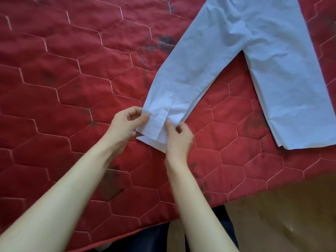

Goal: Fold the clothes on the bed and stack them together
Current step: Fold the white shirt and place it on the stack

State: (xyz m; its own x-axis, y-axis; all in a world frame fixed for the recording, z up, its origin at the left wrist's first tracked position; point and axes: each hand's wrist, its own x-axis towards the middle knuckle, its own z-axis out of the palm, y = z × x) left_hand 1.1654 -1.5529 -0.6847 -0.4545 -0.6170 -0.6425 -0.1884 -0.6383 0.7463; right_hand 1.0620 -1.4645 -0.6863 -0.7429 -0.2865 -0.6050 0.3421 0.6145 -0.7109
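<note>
One pale blue shirt (269,57) lies flat on the right, far part of the bed, its body smoothed out and one long sleeve (183,82) angling down toward the near left. The cuff (160,122) shows a small white button. The left hand (125,124) pinches the cuff's left edge; the right hand (177,137) pinches its near right edge, the two hands close together. Under it spreads one red quilted bedspread (63,79) with hexagon stitching and dark smudges. A brown floor (283,215) shows near right.
</note>
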